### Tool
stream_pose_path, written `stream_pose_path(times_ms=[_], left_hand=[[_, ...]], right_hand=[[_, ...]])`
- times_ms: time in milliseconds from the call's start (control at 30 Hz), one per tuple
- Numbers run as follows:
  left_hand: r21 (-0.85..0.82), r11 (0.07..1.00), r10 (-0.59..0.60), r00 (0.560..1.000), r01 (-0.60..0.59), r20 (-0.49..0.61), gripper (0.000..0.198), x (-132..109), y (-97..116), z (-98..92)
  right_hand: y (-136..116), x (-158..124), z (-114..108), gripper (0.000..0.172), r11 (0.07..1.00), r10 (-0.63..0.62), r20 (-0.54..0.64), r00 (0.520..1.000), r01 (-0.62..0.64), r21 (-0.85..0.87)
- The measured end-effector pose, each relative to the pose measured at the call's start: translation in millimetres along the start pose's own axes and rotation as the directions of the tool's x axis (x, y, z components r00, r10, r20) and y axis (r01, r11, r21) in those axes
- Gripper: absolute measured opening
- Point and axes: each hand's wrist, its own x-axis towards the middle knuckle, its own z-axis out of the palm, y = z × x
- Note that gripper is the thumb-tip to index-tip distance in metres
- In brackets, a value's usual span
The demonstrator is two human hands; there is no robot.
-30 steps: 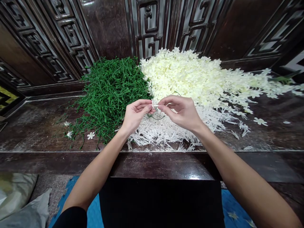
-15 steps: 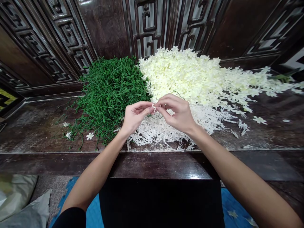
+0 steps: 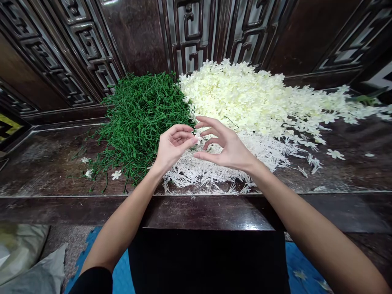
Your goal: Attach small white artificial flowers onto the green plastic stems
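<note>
The stems (image 3: pixel 143 114) are deep green, the flowers (image 3: pixel 245 96) creamy white tinged with yellow, the stamens (image 3: pixel 214 169) pure white. The table (image 3: pixel 45 163) is glossy dark brown, the panels (image 3: pixel 190 32) behind it dark brown with carved fretwork. The mat (image 3: pixel 119 267) is blue.

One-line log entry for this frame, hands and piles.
left hand: pinching small white piece | right hand: fingers spread, empty | below: white stamen pile | green stem pile left | cream flower pile right
</note>
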Motion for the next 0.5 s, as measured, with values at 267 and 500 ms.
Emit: stream_pose_path(times_ms=[267,500], left_hand=[[-0.047,0.996,-0.070,0.997,0.071,0.014,0.039,0.2,2.6,-1.9],[0.159,0.986,0.032,0.993,-0.049,0.113,0.020,-1.1,-5.2,0.9]], right_hand=[[0.1,-0.1,-3.6,0.016,0.994,0.078,-0.031,0.996,-0.075,0.085],[-4.0,1.5,-26.2,0.012,0.986,0.160,-0.058,0.985,-0.156,0.055]])
